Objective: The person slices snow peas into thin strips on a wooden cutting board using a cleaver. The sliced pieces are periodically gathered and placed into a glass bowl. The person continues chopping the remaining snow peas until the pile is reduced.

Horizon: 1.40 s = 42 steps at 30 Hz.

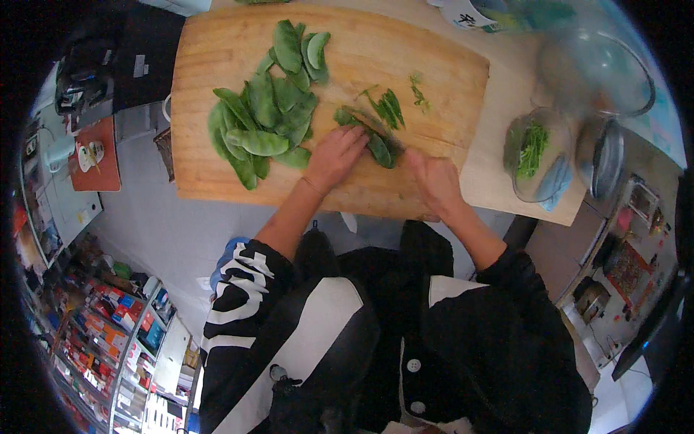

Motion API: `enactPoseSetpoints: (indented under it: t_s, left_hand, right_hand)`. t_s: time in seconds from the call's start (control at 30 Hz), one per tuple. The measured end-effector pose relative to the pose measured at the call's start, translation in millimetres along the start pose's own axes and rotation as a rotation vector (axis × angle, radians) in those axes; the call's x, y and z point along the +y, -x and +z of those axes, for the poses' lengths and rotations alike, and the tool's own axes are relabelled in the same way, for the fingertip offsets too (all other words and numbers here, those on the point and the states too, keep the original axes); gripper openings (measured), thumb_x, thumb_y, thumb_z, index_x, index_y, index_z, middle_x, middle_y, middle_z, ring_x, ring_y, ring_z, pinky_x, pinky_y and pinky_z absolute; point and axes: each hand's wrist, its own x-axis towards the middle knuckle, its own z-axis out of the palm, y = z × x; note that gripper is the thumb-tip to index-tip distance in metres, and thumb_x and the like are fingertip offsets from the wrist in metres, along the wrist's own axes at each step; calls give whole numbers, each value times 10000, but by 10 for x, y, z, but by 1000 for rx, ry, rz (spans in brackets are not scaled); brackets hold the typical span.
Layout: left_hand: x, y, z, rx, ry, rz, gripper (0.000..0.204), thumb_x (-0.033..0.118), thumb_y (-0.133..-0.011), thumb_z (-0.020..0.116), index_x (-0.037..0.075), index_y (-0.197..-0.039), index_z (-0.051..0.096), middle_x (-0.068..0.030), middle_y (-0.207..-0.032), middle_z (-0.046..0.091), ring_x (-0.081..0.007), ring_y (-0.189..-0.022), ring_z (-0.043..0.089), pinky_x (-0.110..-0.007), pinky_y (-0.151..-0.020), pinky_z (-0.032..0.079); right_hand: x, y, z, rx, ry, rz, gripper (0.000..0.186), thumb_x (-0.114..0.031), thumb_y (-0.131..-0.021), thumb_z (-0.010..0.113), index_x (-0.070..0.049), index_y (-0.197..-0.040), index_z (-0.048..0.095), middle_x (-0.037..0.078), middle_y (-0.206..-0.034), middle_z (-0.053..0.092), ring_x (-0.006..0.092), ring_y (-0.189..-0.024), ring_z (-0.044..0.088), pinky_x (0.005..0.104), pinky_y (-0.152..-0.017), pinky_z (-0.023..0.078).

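Observation:
A wooden cutting board lies in front of me with a pile of flat green pods on its left. My left hand, fingers curled, presses on a small bundle of pods near the middle. My right hand is closed on a knife, whose motion-blurred blade runs across the bundle beside my left fingertips. Cut green strips and smaller scraps lie beyond the blade.
At the right are a glass container of cut greens, a lid and a clear bowl. A white container stands at the back. Shelves stand low left; a dark appliance is at upper left.

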Motion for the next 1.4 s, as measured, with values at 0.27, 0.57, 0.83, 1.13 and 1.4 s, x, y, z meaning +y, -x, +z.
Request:
enactPoseSetpoints:
  t_s: [0.27, 0.57, 0.83, 1.13, 1.4]
  left_hand:
    - [-29, -14, -13, 6, 29, 57, 309, 66, -682, 623, 26, -983, 567, -118, -1019, 560, -302, -921, 544, -373, -762, 470]
    - [-10, 15, -7, -27, -1, 24, 301, 79, -704, 595, 31, -1000, 572, -106, -1048, 547, -282, -949, 532, -358, -782, 461]
    - [45, -18, -40, -19, -31, -15, 297, 88, -717, 592, 43, -1011, 590, -86, -1050, 542, -257, -981, 528, -346, -789, 461]
    - [8, 12, 16, 41, -15, 34, 333, 62, -655, 666, 33, -977, 584, -119, -1022, 568, -306, -939, 550, -368, -767, 478]
    - [-20, 25, 16, 6, -5, 39, 354, 66, -656, 678, 28, -992, 574, -120, -1022, 566, -306, -919, 554, -373, -755, 482]
  right_hand:
    - [91, 413, -538, -220, 101, 81, 360, -345, -917, 369, -114, -1019, 625, 200, -641, 571, 369, -596, 562, 442, -570, 443]
    - [178, 108, -85, -87, -112, 169, 404, -376, -915, 376, -67, -957, 632, 207, -631, 564, 377, -601, 559, 450, -571, 439]
    - [105, 540, -496, -194, 78, 148, 398, -439, -890, 397, -135, -998, 630, 141, -651, 616, 339, -607, 598, 445, -567, 469]
    - [178, 49, 51, -15, -161, 125, 439, -399, -922, 344, -79, -849, 635, 174, -609, 570, 355, -593, 570, 429, -523, 430]
    - [166, 513, -476, -205, 58, 125, 396, -402, -906, 368, -108, -957, 629, 144, -661, 614, 353, -617, 593, 442, -574, 466]
